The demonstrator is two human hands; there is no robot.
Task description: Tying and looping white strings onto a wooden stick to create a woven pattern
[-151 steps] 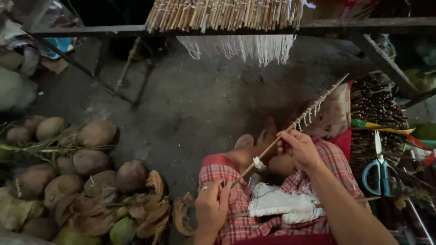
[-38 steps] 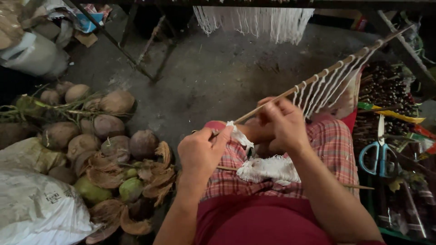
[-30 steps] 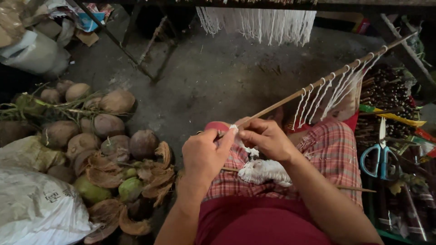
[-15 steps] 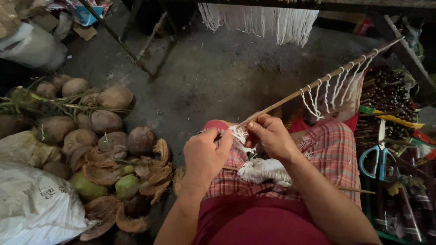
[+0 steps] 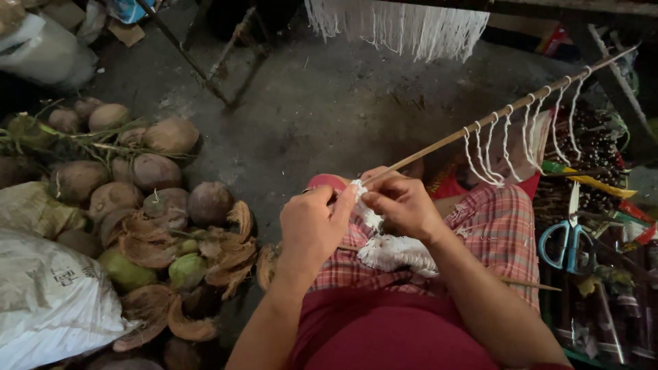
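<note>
A long thin bamboo stick [image 5: 439,142] runs from my hands up to the right, with several white string loops [image 5: 510,140] hanging from its far half. My left hand [image 5: 312,226] and my right hand [image 5: 401,204] meet at the stick's near end, both pinching a piece of white string [image 5: 358,188] there. A bundle of white string [image 5: 394,252] lies in my lap on the checked cloth [image 5: 500,233] over my legs.
Coconuts and husks [image 5: 147,199] are piled on the floor at left, beside a white sack [image 5: 51,301]. Blue-handled scissors [image 5: 567,240] and bundled sticks lie at right. A white fringe [image 5: 401,24] hangs from a frame at the top.
Both hands have come together at the near end of the stick, and the camera has tilted down and left. The string loops sit further up the stick from my hands.
</note>
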